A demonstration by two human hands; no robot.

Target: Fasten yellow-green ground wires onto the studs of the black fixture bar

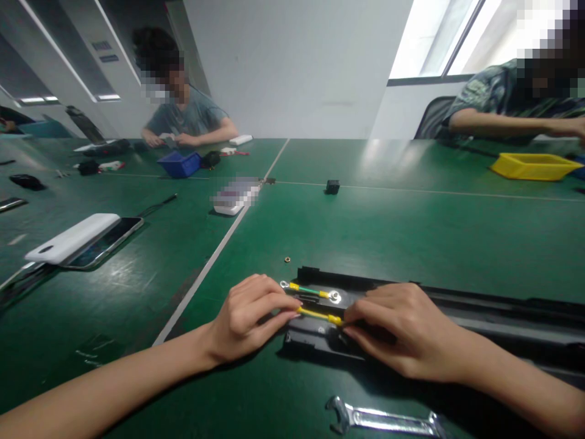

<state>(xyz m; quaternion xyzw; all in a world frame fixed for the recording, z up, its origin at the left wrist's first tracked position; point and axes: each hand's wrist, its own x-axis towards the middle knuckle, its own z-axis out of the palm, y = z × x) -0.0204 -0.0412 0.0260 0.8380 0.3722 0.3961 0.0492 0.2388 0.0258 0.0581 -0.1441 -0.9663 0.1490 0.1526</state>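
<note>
Ground wire, second [315, 314]: yellow-green lead, pinched at both ends, lying across black rail [479, 311].
Ground wire, first [311, 291]: at 12 o'clock of it, one lug seated on its stud.
Left hand [249, 317]: fingers closed on left end.
Right hand [402, 332]: fingertips closed on right lug.
Left undone: loose brass nut [287, 259] at 11 o'clock; wrench [386, 419] unused at 5 o'clock.

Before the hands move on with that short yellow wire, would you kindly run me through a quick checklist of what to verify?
1. Left hand pinches one end of the yellow wire: ok.
2. Right hand holds the other end: ok.
3. Green-yellow wire lies on the black rail, one ring end by the screw: ok.
4. Screw tight: cannot tell.
5. Wrench lies nearby on the table: ok.
6. Small nut lies loose beyond the rail: not ok.
</note>
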